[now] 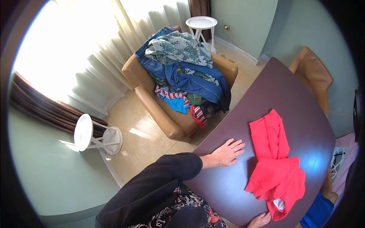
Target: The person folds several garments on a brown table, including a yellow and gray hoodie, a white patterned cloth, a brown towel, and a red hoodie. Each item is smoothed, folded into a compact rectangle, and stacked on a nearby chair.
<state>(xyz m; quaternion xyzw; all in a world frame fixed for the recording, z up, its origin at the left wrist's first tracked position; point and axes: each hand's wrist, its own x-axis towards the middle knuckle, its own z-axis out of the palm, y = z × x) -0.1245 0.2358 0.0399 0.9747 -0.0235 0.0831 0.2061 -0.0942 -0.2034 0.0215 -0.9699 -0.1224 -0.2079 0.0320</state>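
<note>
My left hand is spread over the dark tabletop, fingers apart and holding nothing. To its right, and apart from it, lies a red long-sleeved garment, probably a sweatshirt. Its upper part is folded in a narrow strip with a ribbed band at the far end, and the nearer part is bunched. A white label patch shows inside its opening. At the bottom edge my right hand rests beside that opening, fingertips at the red cloth; part of this hand is cut off by the frame.
A tan armchair beyond the table carries a heap of clothes: jeans, a camouflage garment and striped cloth. White side tables stand near the curtains. Another tan chair adjoins the table's right edge. Blue cloth lies lower right.
</note>
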